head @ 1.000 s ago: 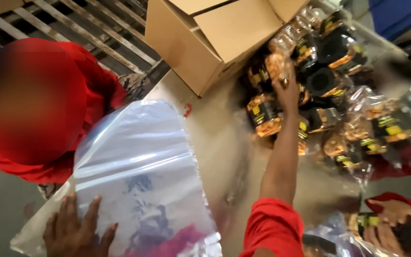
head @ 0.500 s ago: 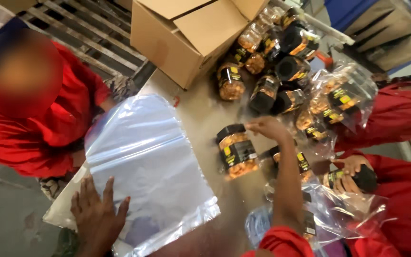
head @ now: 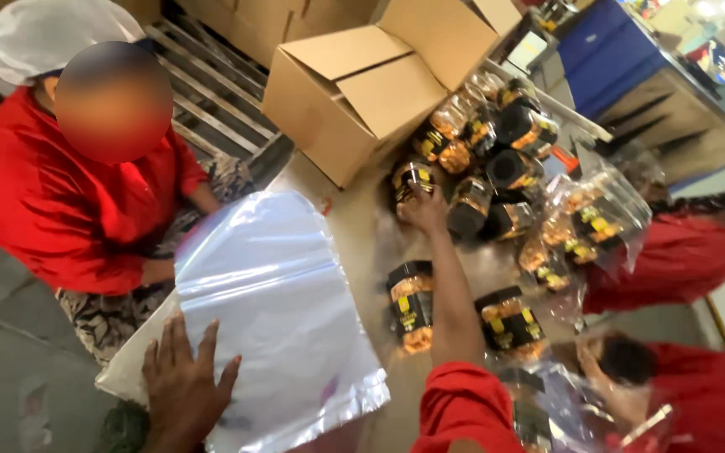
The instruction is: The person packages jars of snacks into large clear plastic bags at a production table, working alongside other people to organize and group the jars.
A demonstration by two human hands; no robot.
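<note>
Left hand [head: 182,382] flat, fingers spread wide, pressing on the near end of a stack of clear bags [head: 283,302] at the table's [head: 358,226] left edge; holding nothing. Right hand [head: 423,208] stretched far out in a red sleeve [head: 463,403], fingers curled about a black-lidded jar [head: 413,179] at the near edge of the jar heap; whether gripping firmly or only touching, cannot tell. Same jar lying just below the open cardboard box [head: 354,92], which rests on its side. Further jars [head: 505,143] piled to the right of it, dark lids, orange and yellow labels, some inside clear bags [head: 589,218]. Two more jars near the right forearm: one [head: 413,306] to its left, one [head: 509,319] to its right, both lying on the table. Across the table on the left, a person in red [head: 52,201] with a white hair cover, arms at the bag stack. On the right, other red sleeves [head: 673,252] and a hand [head: 623,394] among bagged jars.
</note>
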